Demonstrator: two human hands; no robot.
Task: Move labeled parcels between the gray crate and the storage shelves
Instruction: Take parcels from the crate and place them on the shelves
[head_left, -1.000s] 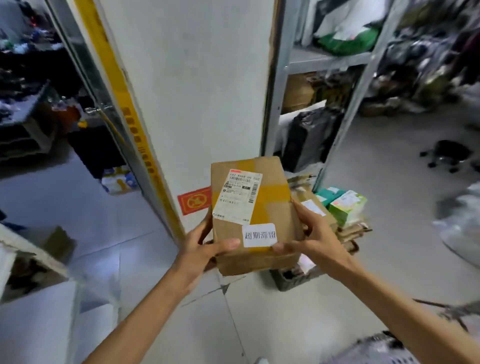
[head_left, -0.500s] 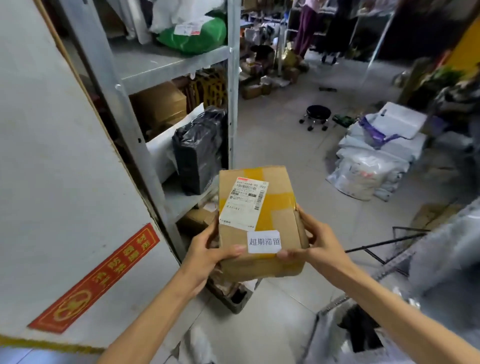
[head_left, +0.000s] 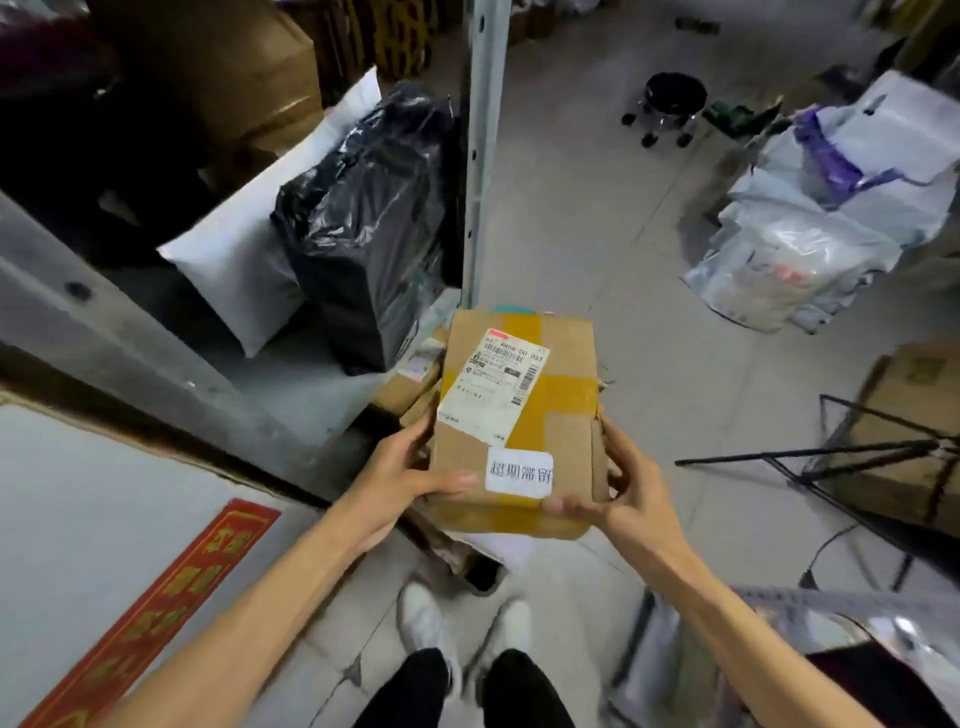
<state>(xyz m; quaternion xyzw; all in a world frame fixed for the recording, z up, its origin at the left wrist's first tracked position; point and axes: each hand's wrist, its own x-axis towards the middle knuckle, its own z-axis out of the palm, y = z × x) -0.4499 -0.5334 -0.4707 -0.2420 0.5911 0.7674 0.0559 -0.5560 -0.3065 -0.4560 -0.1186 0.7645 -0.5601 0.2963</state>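
change: we've turned off the wall, storage shelf is now near-left, so shelving's probably next
parcel: labeled cardboard box is mid-air, just beside it
grips: left grip and right grip both hold its sides

A bare strip of the left shelf board lies open at its near edge; farther in, a black-wrapped parcel and a white pouch block it. The upright post stands just beyond the taped carton gripped by the left hand and right hand. Right of the post, the floor is open up to the heap of bags; a black wire frame juts in near right.
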